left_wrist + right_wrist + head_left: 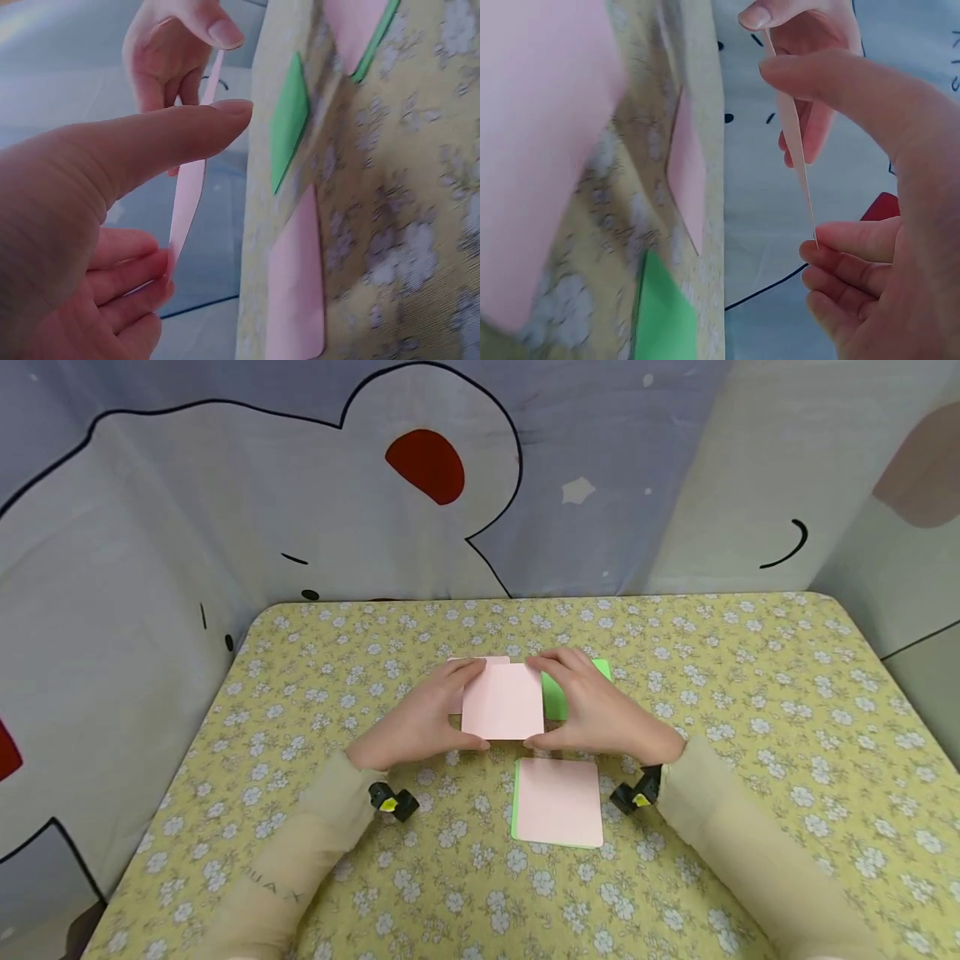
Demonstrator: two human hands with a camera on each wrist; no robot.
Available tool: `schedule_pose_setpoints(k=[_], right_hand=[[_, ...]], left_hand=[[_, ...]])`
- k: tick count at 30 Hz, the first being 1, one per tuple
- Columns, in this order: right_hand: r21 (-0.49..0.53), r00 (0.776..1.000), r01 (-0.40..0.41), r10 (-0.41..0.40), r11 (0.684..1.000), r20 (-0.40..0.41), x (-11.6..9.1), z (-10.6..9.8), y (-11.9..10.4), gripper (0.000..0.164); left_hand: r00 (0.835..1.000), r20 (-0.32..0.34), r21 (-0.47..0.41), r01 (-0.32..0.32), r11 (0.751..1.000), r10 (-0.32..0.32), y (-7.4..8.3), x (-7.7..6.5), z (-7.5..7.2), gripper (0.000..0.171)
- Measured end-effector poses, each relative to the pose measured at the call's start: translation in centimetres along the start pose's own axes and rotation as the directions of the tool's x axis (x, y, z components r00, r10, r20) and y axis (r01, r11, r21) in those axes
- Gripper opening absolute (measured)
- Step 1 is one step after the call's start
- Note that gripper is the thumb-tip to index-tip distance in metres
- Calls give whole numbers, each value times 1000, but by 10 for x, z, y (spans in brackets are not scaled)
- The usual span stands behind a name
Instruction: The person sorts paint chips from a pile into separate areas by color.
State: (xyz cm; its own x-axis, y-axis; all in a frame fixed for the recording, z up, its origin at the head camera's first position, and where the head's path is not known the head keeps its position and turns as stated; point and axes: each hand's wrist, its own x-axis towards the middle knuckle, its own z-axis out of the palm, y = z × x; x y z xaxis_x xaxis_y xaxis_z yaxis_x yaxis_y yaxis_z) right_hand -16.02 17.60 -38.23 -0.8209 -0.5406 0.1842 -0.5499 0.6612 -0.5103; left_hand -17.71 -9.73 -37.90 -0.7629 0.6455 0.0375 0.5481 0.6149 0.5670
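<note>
Both hands hold a square pink sheet of paper (502,702) up above the table, tilted toward the head camera. My left hand (427,714) grips its left side, thumb at the near edge and fingers at the far edge. In the same way my right hand (600,706) grips the right side. Seen from the left wrist, the pink sheet is nearly edge-on and thin. Beneath and behind the hands lie a green sheet (555,700) at right and another pink sheet (296,285) at left, each partly covered in the head view.
Nearer the body, a pink sheet (558,802) lies over a green one (514,814), whose edge peeks out at the left and bottom. The table wears a yellow floral cloth (750,710). Behind it hangs a printed curtain (600,543).
</note>
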Motion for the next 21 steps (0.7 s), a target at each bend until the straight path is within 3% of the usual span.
schedule_pose_setpoints(k=[6,11,21], right_hand=[[18,999,-8,9,1000,-38,20,2,4,100],[17,998,-66,67,998,-13,38,6,8,97],[55,983,-161,155,985,102,65,26,26,102]], left_hand=[[1000,-5,-35,26,999,-26,-13,14,-17,105],[998,11,-15,62,998,-61,-27,26,-25,103],[989,52,-38,144,989,-142,-54,38,-15,101]])
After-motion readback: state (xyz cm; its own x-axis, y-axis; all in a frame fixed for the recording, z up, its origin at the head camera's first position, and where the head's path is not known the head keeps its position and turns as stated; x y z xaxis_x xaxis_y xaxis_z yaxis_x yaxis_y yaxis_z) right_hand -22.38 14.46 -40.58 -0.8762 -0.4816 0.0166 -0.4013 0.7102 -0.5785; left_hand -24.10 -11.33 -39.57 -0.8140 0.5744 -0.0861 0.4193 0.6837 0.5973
